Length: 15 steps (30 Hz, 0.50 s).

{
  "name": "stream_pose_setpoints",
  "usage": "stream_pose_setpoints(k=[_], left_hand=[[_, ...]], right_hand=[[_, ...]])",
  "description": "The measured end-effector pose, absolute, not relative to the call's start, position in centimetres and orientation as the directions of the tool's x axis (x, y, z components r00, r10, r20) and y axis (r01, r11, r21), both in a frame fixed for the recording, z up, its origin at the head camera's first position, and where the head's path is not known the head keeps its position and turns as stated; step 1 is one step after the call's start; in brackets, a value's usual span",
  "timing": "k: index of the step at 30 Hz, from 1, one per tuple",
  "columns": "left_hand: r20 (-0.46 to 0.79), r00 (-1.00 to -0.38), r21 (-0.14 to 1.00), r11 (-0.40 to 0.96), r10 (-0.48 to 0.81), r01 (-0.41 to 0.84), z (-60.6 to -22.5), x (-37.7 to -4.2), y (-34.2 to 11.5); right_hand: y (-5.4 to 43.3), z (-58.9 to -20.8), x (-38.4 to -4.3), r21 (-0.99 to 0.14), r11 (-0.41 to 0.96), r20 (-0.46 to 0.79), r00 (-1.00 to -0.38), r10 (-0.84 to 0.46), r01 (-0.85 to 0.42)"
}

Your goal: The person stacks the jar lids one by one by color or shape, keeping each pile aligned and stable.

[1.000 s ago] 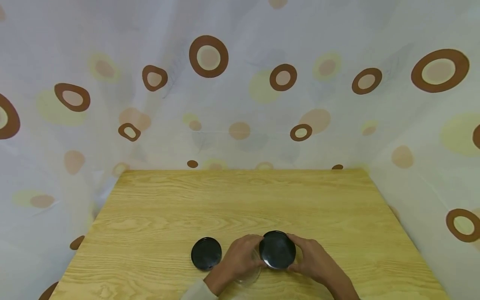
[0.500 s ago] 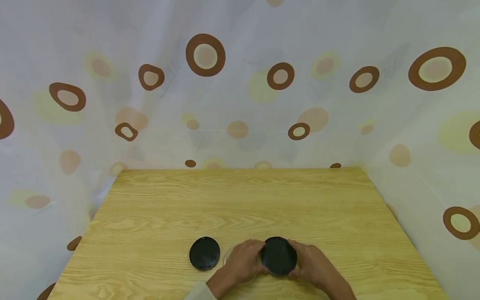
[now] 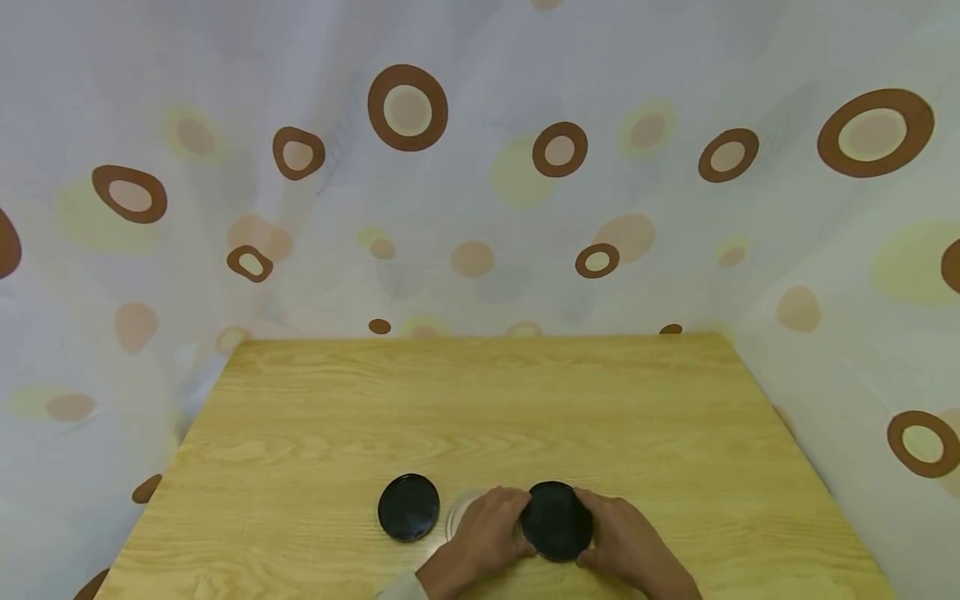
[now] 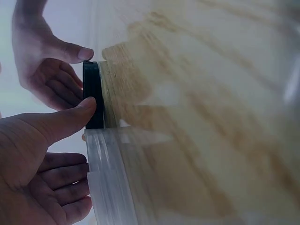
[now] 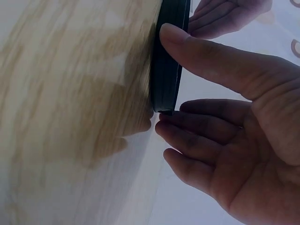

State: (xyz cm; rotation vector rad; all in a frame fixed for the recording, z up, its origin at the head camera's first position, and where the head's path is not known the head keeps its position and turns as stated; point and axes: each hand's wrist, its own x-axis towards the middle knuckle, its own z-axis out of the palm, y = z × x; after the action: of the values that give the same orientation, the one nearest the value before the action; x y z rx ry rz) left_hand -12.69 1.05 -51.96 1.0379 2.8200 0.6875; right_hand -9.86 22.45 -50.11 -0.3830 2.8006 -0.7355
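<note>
Both hands hold a round, shallow black lid (image 3: 557, 522) by opposite edges. My left hand (image 3: 491, 529) grips its left side, thumb on the near edge and fingers on the far edge. On the right side my right hand (image 3: 626, 537) pinches the rim between thumb and fingers. Seen edge-on in the right wrist view, the black lid (image 5: 168, 70) lies right at the wooden surface. A round clear plastic piece (image 4: 110, 173) stands beside it, partly hidden under my left hand in the head view.
A second round black lid (image 3: 408, 507) with a raised rim lies flat to the left. The wood-grain table (image 3: 480, 400) ends at a pale patterned curtain (image 3: 480, 208), which also runs along both sides.
The held black lid has come down and slightly nearer to me, from tilted and shiny to flat. Both hands moved with it, and more of the clear piece's left edge shows.
</note>
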Motion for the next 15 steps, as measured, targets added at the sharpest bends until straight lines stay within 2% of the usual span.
stream_pose_setpoints(k=[9,15], left_hand=[[0.037,-0.773,0.401,0.699,0.633,0.592,-51.84,-13.22,0.71],[0.076,-0.757,0.408,0.672,0.649,0.617,-51.76,-13.27,0.36]], right_hand=[[22.77,-49.78,-10.50,-0.532,0.823,-0.171,-0.927,-0.335,-0.200],[23.10,-49.08,-10.76,-0.549,0.823,-0.214,-0.927,-0.308,-0.146]])
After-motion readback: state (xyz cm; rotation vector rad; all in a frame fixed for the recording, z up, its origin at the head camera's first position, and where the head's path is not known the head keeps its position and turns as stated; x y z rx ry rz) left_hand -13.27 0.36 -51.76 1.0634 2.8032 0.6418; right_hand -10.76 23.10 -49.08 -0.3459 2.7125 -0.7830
